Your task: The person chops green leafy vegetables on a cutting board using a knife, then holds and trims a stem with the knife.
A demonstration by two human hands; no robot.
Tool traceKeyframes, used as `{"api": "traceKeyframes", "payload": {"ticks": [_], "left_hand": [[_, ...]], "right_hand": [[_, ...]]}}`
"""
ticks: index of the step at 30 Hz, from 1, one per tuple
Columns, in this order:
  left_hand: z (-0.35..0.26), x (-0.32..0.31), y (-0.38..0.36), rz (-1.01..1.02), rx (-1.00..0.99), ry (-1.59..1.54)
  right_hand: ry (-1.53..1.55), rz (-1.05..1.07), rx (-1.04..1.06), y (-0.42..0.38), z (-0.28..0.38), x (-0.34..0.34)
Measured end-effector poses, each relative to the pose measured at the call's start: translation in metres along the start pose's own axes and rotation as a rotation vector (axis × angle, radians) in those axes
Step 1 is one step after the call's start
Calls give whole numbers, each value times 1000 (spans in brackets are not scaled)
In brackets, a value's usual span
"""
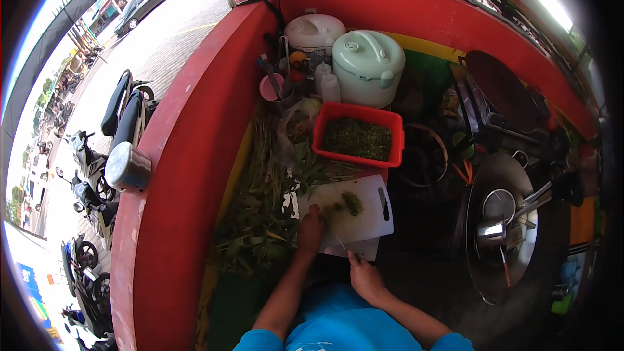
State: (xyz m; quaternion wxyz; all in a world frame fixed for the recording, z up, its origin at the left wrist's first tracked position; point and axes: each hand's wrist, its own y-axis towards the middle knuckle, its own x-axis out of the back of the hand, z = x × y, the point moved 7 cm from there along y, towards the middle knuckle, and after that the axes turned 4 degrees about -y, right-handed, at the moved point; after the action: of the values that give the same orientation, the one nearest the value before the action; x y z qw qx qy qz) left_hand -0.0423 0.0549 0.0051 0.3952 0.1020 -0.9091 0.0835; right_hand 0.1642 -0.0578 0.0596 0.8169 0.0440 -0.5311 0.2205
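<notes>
A white cutting board (372, 216) with a handle slot lies in front of me. On it sits a small heap of chopped greens (352, 203), with more bits to its left. My right hand (365, 278) is closed round the handle of a knife (341, 243), whose blade points up and left over the board's near edge. At the board's left side, my left hand (312, 229) has its fingers curled together beside the greens; what they grip is hidden. Behind the board, a red plastic container (398, 149) holds finely chopped greens.
Leafy stalks (260, 224) pile up on the left, along the red wall (188, 175). A pale green rice cooker (368, 71) and squeeze bottles (329, 86) stand at the back. To the right, a large wok (480, 240) holds metal ladles, near a burner (422, 156).
</notes>
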Motion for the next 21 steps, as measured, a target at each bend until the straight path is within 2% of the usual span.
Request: {"api": "traceKeyframes", "payload": {"ticks": [6, 9, 11, 14, 21], "left_hand": [[-7, 7, -5, -13, -13, 61], [-4, 5, -4, 64, -11, 35], [3, 0, -1, -24, -160, -63], [1, 0, 2, 45, -121, -46], [4, -3, 3, 26, -130, -51]], "right_hand": [[16, 45, -27, 18, -1, -1], [22, 31, -10, 26, 0, 1], [73, 32, -83, 24, -4, 5], [115, 55, -118, 21, -8, 17], [110, 100, -46, 3, 0, 13]]}}
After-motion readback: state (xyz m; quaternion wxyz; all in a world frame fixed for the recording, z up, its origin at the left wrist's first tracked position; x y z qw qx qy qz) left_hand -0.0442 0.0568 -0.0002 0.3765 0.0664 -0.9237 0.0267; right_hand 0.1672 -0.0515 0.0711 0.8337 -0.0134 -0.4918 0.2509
